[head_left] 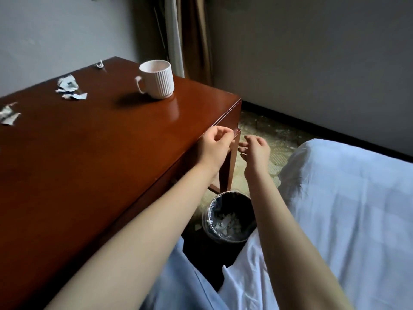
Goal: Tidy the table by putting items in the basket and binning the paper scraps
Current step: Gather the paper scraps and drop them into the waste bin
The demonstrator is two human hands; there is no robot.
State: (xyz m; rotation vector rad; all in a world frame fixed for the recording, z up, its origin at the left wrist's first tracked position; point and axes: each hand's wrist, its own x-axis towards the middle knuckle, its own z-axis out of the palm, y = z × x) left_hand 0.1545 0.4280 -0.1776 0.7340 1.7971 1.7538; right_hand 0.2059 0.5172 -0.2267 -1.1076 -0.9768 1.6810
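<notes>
No readable text, labels or numbers anywhere.

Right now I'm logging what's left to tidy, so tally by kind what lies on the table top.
Mugs: 1, the white ribbed mug.
Paper scrap clusters: 3, far edge, middle, left edge.
Total: 4 on the table.

Dim indoor light, cool cast, wide-angle view.
Light enters from upper right: mug (157, 79) throws a soft shadow leftward on the table (89, 153), with a pale sheen streak below it. Bin (230, 218) interior and floor gap near black. Mug handle smeared by blur. Edges bowed; forearms stretched at bottom.
</notes>
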